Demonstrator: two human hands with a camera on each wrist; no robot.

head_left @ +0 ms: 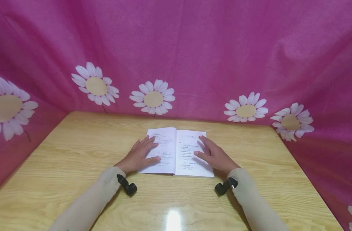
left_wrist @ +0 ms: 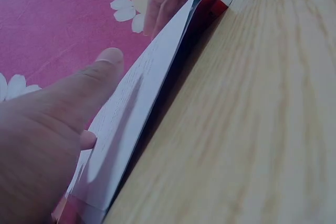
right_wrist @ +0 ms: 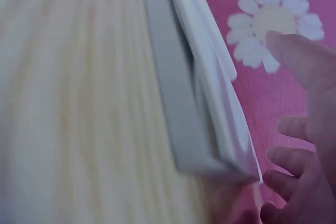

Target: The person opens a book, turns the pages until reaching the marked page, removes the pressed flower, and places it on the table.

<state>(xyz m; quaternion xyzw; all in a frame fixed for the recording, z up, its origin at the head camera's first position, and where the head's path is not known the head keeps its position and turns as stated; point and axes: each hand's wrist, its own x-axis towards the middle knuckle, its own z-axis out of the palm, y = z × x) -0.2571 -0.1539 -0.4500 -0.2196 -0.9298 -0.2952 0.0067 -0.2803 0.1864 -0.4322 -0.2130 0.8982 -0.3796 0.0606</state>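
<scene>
An open paperback book (head_left: 184, 166) with printed pages lies on the wooden table, its spine running away from me. My left hand (head_left: 136, 157) is spread over the outer part of the left page, thumb pointing toward the middle. Over the right page's outer edge is my right hand (head_left: 217, 157), its thumb and index finger reaching across the print. The left wrist view shows the left thumb stretched above the page (left_wrist: 136, 93), whose near edge stands slightly off the table. In the right wrist view, the right fingers are loosely bent beside the book's corner (right_wrist: 231, 166), pinching nothing.
The pale wooden table (head_left: 77, 150) extends around the book, with a bright light reflection near its front. A pink curtain (head_left: 199, 57) with white daisies hangs along the back and sides. Each sleeved wrist carries a small black camera (head_left: 131, 189).
</scene>
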